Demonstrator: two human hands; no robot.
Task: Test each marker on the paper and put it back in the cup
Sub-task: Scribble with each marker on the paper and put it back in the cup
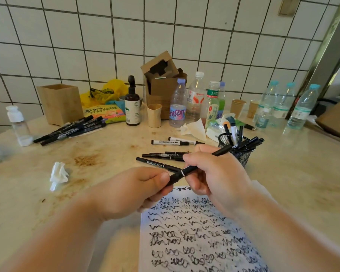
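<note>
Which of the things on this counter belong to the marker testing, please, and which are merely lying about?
Job:
- black marker held by left hand and right hand
- scribbled paper
- mesh cup
- loose markers
- marker pile

Lying about:
- water bottles
- spray bottle
- wooden box
- crumpled tissue
- cardboard box

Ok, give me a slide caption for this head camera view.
Both hands, left and right, hold a black marker above scribble-covered paper, beside the mesh cup.

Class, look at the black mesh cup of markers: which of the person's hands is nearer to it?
The right hand. It sits just left of the mesh cup, holding the black marker. The left hand pinches the marker's other end, farther left.
</note>
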